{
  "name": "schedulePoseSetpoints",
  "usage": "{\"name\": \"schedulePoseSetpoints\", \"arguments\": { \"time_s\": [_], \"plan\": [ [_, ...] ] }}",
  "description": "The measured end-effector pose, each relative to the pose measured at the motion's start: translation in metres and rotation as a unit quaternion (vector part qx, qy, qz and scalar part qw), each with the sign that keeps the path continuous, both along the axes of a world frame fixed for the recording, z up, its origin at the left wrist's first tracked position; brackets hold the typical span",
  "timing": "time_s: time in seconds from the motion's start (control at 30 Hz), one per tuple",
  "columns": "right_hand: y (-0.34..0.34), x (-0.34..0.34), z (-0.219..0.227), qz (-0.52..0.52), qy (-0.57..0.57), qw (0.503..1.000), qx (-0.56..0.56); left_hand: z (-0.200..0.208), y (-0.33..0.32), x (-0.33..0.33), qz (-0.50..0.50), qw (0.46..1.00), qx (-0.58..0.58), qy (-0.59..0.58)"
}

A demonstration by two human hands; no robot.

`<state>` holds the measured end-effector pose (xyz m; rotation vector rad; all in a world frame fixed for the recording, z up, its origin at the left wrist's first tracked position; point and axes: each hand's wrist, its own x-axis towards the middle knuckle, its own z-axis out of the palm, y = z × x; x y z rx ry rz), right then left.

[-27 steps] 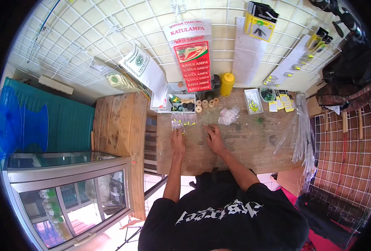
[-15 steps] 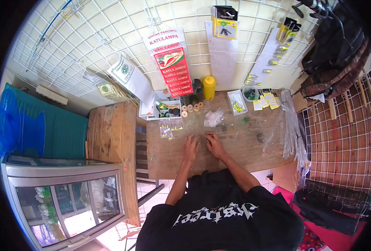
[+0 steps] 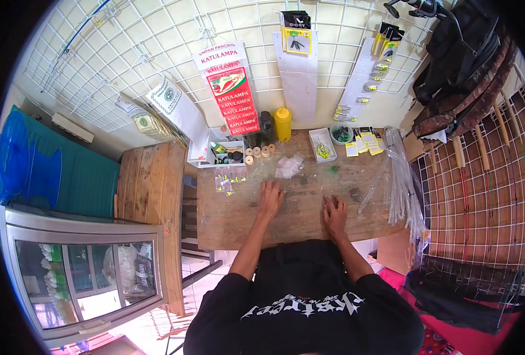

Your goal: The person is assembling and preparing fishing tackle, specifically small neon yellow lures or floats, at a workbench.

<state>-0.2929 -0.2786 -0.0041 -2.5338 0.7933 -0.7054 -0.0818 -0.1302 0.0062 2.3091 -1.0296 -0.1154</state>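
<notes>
My left hand [image 3: 270, 198] rests on the wooden table [image 3: 301, 219], palm down, its fingers stretched toward a small pile of clear plastic bags [image 3: 288, 167]. Nothing shows in it. To the right and a little nearer, my right hand [image 3: 334, 215] lies on the wood with its fingers apart, also holding nothing that I can see. Left of the pile are several little clear packets with yellow-green pieces [image 3: 228, 179]. Beyond my right hand stands a white box [image 3: 322, 145] with small yellow-green items inside.
At the back are a divided white organizer [image 3: 217, 155], cork-coloured rounds [image 3: 257, 154], a yellow squeeze bottle [image 3: 282, 125], a round tub [image 3: 340, 134] and yellow-white cards [image 3: 363, 142]. Long clear plastic sleeves [image 3: 400, 183] hang over the right edge. A glass-fronted cabinet [image 3: 84, 236] stands left.
My hands, close together before, are now apart. The right hand has drawn away to the right and nearer to me; the left stays near the bags, shifted slightly forward.
</notes>
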Motion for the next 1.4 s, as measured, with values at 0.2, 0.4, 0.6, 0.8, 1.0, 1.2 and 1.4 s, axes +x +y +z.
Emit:
{"name": "schedulePoseSetpoints", "arguments": {
  "time_s": [0.2, 0.4, 0.6, 0.8, 1.0, 1.2, 1.4],
  "plan": [
    [-0.013, -0.002, -0.010, -0.041, 0.045, 0.998, -0.002, 0.016, -0.058, 0.030, -0.017, 0.999, 0.021, -0.027],
    [-0.013, 0.000, -0.020, -0.058, 0.064, 0.996, -0.004, 0.015, -0.107, 0.038, 0.004, 0.988, 0.130, -0.085],
    [-0.015, 0.001, -0.025, -0.034, 0.106, 0.994, 0.003, 0.007, -0.124, 0.041, 0.053, 0.982, 0.176, -0.039],
    [-0.014, 0.004, -0.022, -0.039, 0.114, 0.993, -0.007, -0.001, -0.123, 0.053, 0.042, 0.989, 0.138, 0.025],
    [-0.015, 0.002, -0.024, -0.050, 0.110, 0.993, -0.013, -0.001, -0.118, 0.039, 0.011, 0.995, 0.046, -0.082],
    [-0.012, 0.007, -0.027, -0.054, 0.095, 0.994, -0.018, -0.003, -0.108, 0.027, 0.021, 0.981, -0.185, 0.047],
    [-0.017, 0.003, -0.029, -0.063, 0.108, 0.992, -0.029, -0.004, -0.076, -0.038, 0.169, 0.831, -0.335, 0.410]
  ]
}}
